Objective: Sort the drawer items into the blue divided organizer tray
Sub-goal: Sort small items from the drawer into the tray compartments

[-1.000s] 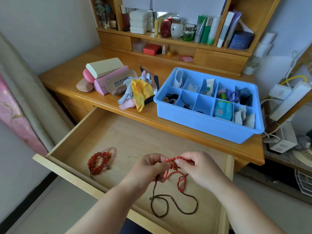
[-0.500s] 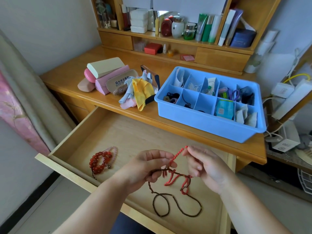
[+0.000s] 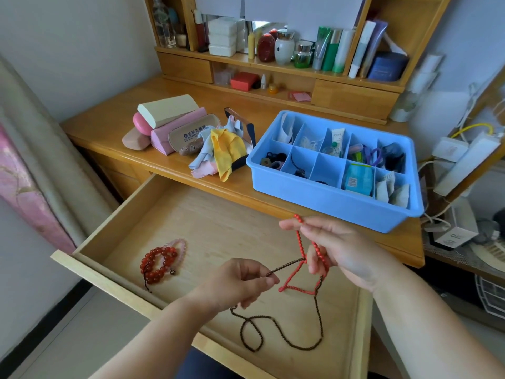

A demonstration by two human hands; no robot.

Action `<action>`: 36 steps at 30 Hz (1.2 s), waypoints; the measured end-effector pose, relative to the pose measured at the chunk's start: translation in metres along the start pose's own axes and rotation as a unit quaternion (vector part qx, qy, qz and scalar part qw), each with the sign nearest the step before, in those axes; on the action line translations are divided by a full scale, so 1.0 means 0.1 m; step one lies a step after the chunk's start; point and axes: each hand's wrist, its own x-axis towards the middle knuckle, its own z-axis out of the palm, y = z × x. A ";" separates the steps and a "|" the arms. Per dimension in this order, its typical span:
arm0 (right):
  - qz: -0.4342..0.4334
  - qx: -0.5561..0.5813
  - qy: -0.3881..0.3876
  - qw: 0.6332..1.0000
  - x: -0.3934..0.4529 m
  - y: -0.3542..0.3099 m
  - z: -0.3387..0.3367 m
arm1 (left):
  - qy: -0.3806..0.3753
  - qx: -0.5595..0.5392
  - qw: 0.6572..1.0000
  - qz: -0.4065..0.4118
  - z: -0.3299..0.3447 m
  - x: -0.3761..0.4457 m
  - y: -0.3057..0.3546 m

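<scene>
- I see the left hand (image 3: 235, 283) over the open drawer (image 3: 191, 214), its grip pinching the dark brown beaded strand (image 3: 284, 266) between thumb and forefinger.
- The right hand (image 3: 338, 250) is raised above the drawer's right part, its grip curled around the red beaded strand (image 3: 297, 242); the top beads poke out above the fingers.
- The two strands are tangled together between the hands; the red one forms a loop below the right hand.
- The rest of the brown strand hangs down and lies in loose curves on the drawer floor near the front edge.
- A dark red bead bracelet (image 3: 157, 265) lies on the drawer floor to the left, touching a pale pink bracelet (image 3: 179, 246) just behind it.
- The blue divided organizer tray (image 3: 328, 203) sits on the surface behind the drawer, to the right. Its compartments hold hair ties, a tube, scissors, a blue packet and paper sachets.
- Left of the tray on the surface: a heap of cloths (image 3: 221, 154), yellow one on top, and several glasses cases (image 3: 169, 124) stacked together.
- The shelf (image 3: 273, 67) at the back carries bottles and jars.
</scene>
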 end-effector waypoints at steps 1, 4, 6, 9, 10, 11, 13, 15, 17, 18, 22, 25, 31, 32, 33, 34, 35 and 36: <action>-0.002 -0.004 -0.012 1.000 -0.01 -0.02 0.01 | -0.001 0.004 1.000 0.006 0.03 0.01 0.02; -0.008 0.002 -0.054 0.999 -0.03 -0.08 0.01 | 0.018 -0.004 1.000 0.021 0.13 0.07 0.08; -0.008 0.019 -0.089 0.996 -0.04 -0.12 -0.01 | 0.020 -0.022 0.999 0.031 0.19 0.10 0.14; -0.003 0.045 -0.116 0.992 -0.05 -0.16 -0.05 | 0.018 -0.006 0.998 0.065 0.25 0.14 0.27; -0.003 0.052 -0.120 0.991 -0.06 -0.17 -0.07 | 0.025 0.005 0.998 0.066 0.27 0.15 0.29; -0.003 0.058 -0.124 0.991 -0.06 -0.18 -0.09 | 0.033 0.006 0.998 0.059 0.27 0.15 0.30; -0.003 0.070 -0.128 0.989 -0.08 -0.19 -0.12 | 0.036 -0.028 0.998 0.044 0.26 0.15 0.30; -0.004 0.087 -0.136 0.987 -0.09 -0.20 -0.14 | 0.020 -0.074 0.996 0.055 0.26 0.13 0.28; -0.005 0.097 -0.147 0.984 -0.10 -0.20 -0.15 | 0.006 -0.129 0.988 0.086 0.28 0.11 0.29; -0.003 0.100 -0.152 0.983 -0.10 -0.19 -0.15 | 0.004 -0.148 0.984 0.095 0.30 0.11 0.30; -0.001 0.099 -0.171 0.980 -0.09 -0.18 -0.16 | 0.044 -0.114 0.988 0.099 0.41 0.16 0.41; -0.006 0.122 -0.168 0.978 -0.08 -0.13 -0.25 | 0.119 -0.165 0.979 0.032 0.37 0.24 0.44; 0.012 0.202 -0.166 0.965 -0.05 0.15 -0.45 | 0.164 -0.364 0.916 -0.033 0.10 0.25 0.25; 0.023 0.217 -0.175 0.960 -0.04 0.19 -0.47 | 0.172 -0.392 0.903 -0.027 0.07 0.25 0.21; 0.032 0.230 -0.184 0.955 -0.04 0.24 -0.47 | 0.183 -0.424 0.887 -0.026 0.04 0.26 0.17; 0.037 0.239 -0.190 0.951 -0.03 0.27 -0.48 | 0.199 -0.442 0.874 -0.029 0.00 0.25 0.13; 0.041 0.245 -0.193 0.949 -0.02 0.31 -0.49 | 0.225 -0.437 0.870 -0.032 -0.06 0.24 0.09; 0.046 0.249 -0.194 0.948 -0.02 0.33 -0.51 | 0.258 -0.404 0.877 -0.033 -0.13 0.22 0.02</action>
